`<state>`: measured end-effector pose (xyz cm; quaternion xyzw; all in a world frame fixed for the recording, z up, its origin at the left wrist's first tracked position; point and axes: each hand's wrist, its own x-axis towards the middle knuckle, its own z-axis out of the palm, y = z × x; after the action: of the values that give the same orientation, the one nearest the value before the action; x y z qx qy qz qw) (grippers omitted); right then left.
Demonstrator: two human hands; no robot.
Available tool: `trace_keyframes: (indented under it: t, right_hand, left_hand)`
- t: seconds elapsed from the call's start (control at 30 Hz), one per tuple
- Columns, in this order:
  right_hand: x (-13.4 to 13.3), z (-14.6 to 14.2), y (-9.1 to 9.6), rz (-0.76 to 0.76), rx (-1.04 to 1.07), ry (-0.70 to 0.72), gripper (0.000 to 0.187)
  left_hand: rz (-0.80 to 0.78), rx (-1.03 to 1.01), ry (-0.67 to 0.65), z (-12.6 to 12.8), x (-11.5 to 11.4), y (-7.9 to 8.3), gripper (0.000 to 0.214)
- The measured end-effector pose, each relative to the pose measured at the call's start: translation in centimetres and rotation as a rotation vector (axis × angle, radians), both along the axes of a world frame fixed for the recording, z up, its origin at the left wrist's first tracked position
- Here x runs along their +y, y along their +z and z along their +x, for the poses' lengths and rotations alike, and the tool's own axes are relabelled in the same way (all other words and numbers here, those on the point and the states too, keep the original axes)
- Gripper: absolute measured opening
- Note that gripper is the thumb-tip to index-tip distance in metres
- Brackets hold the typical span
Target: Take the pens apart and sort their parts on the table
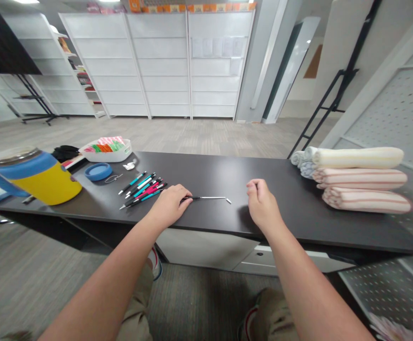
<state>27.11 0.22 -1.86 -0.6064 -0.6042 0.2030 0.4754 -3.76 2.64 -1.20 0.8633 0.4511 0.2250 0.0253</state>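
Note:
My left hand (171, 204) rests low over the desk, thumb and fingers closed on the dark end of a thin pen refill (211, 197). The refill's pale shaft points right. Just beyond its tip lies a tiny white piece (228, 201), apart from my fingers. To the right, my right hand (263, 203) is curled closed above the desk; whatever its fingers may hold is hidden. Left of my left hand is a loose pile of click pens (144, 189) with teal, pink, white and black barrels.
A blue-and-yellow mug (46, 177) stands at the left, by a round blue lid (99, 172). Behind are a white basket (123, 152) of colourful packets and white earbuds (129, 166). Rolled striped towels (364, 179) are stacked at the right of the dark desk (206, 173).

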Motion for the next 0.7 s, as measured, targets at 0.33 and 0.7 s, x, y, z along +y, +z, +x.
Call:
trace_keyframes:
  t: [0.33,0.7]
  right_hand:
    - [-0.6,-1.5,0.7,-0.129,-0.643,0.139,0.014]
    - [-0.7,-0.4,0.5,-0.101,-0.479,0.062,0.015]
  left_hand:
    - [-0.004,0.017,0.010,0.2,0.2,0.0,0.018]
    - [0.012,0.014,0.007,0.2,0.1,0.0,0.018]
